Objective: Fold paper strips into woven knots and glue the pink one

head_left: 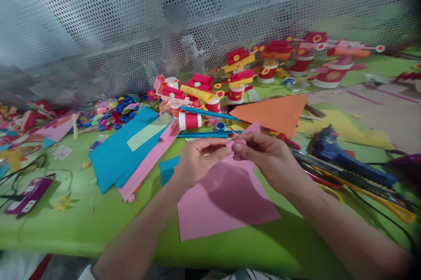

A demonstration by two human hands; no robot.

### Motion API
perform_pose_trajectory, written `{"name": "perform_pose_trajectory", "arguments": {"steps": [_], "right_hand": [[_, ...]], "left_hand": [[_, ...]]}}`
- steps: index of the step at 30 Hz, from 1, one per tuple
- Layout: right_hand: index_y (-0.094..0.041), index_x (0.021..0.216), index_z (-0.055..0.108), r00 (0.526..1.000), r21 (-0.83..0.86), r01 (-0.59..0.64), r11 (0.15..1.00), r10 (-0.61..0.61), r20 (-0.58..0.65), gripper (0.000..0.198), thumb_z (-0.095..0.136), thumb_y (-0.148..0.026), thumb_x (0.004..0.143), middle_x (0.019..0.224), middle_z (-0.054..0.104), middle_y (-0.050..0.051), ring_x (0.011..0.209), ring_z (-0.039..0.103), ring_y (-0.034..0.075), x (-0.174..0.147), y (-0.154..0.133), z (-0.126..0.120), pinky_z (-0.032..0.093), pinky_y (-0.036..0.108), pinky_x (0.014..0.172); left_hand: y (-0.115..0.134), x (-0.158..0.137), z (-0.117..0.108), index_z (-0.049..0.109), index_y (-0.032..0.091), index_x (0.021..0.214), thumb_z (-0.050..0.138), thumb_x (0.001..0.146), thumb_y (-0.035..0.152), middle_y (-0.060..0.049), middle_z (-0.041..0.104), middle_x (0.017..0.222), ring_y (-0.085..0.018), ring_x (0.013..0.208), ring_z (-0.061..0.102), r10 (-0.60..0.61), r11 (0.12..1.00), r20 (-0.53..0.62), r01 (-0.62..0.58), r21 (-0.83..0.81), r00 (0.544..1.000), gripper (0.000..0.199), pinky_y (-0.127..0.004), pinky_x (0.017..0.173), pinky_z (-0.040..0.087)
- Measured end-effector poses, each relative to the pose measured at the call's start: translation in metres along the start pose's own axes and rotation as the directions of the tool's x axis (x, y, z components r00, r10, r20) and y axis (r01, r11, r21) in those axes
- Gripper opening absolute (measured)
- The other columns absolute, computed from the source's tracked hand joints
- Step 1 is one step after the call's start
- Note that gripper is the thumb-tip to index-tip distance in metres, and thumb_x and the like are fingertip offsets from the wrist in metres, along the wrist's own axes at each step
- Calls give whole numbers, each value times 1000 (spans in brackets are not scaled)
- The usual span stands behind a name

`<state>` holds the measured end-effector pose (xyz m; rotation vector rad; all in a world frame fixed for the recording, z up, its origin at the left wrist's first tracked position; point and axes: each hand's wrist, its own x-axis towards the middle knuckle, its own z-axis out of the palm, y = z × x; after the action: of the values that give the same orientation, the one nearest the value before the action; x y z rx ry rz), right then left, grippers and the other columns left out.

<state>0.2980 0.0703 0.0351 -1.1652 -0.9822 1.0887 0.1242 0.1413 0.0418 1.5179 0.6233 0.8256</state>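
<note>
Both hands meet above a pink paper sheet (223, 201) on the table's near side. My left hand (200, 157) pinches one end of a small pink paper piece (237, 143), thumb against forefinger. At its other end, my right hand (266, 152) grips the same piece between thumb and fingers. The fingers partly cover the piece, so its full shape is hidden. Just beyond the hands are a red and white paper cup (190, 121) lying on its side, a blue bottle cap (220, 126) and blue paper strips (210, 113).
Blue sheets (112, 161) and a pink strip (151, 161) lie left. Orange paper (272, 113), a blue glue gun (345, 157) and yellow-handled scissors (394, 210) are right. Finished-looking cup models (237, 93) line the metal mesh screen (131, 21). A purple power strip (29, 194) sits far left.
</note>
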Motion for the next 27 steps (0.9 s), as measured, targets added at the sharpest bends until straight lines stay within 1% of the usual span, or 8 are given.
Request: {"name": "perform_pose_trajectory", "arguments": {"steps": [2, 6, 10, 12, 15, 19, 23, 27], "right_hand": [[-26, 86, 77, 1000, 13, -6, 1000, 6, 5, 20, 87, -39, 74, 78, 69, 0, 75, 61, 14, 0, 0, 0, 51, 27, 73], [-26, 86, 77, 1000, 20, -24, 1000, 24, 8, 22, 88, -39, 72, 80, 70, 0, 76, 61, 15, -1, 0, 3, 50, 28, 72], [-24, 87, 77, 1000, 4, -24, 1000, 24, -6, 26, 89, -40, 70, 82, 71, 1, 76, 61, 15, -2, 2, 4, 48, 28, 70], [-23, 88, 76, 1000, -9, -16, 1000, 16, -16, 28, 88, -41, 70, 82, 71, 2, 76, 61, 16, -3, 2, 5, 48, 29, 69], [-23, 88, 77, 1000, -54, 0, 999, -2, -30, 30, 87, -45, 70, 81, 71, 3, 75, 62, 17, -3, 1, 6, 49, 31, 69], [-23, 87, 77, 998, -133, 15, 991, -23, -61, 30, 85, -47, 71, 81, 73, 4, 75, 63, 19, -4, -4, 7, 50, 32, 68], [-19, 88, 76, 994, -236, 51, 970, -72, -80, 33, 82, -49, 74, 75, 72, 4, 69, 62, 18, -3, -2, 9, 49, 32, 62], [-18, 88, 74, 988, -343, 122, 931, -148, -49, 30, 76, -47, 80, 78, 71, 4, 70, 62, 17, 0, -2, 10, 49, 30, 64]], "left_hand": [[1, 0, -1, 81, 24, 99, 77, 83, 34, -6, 80, 100, -23, 94, 74, 5, 1000, -8, -4, 14, 1000, 19, -36, 86, 59], [1, 1, -4, 82, 23, 89, 80, 80, 35, -5, 79, 87, -21, 83, 72, -22, 1000, -25, 22, 2, 999, 16, -34, 78, 58], [-1, 2, -3, 81, 20, 85, 80, 79, 36, -5, 77, 81, -18, 78, 70, -61, 998, -23, 61, -11, 998, 18, -31, 73, 56], [0, 2, -1, 80, 18, 85, 80, 79, 35, -6, 77, 83, -19, 80, 70, -71, 997, -39, 70, -30, 997, 18, -33, 77, 56], [3, 2, 3, 80, 17, 90, 81, 78, 33, -9, 78, 93, -21, 88, 72, -81, 995, -44, 78, -69, 996, 20, -35, 84, 56], [5, 1, 1, 79, 19, 101, 84, 75, 30, -9, 78, 100, -21, 90, 72, -145, 987, 10, 145, -72, 989, 29, -33, 82, 55], [-3, 1, -4, 81, 20, 98, 84, 75, 32, -8, 79, 97, -19, 87, 72, -206, 974, 18, 207, -97, 978, 26, -31, 82, 54], [-12, 5, -6, 81, 19, 97, 85, 75, 30, -7, 79, 97, -18, 90, 72, -153, 983, -31, 149, -108, 988, 25, -31, 90, 55]]}}
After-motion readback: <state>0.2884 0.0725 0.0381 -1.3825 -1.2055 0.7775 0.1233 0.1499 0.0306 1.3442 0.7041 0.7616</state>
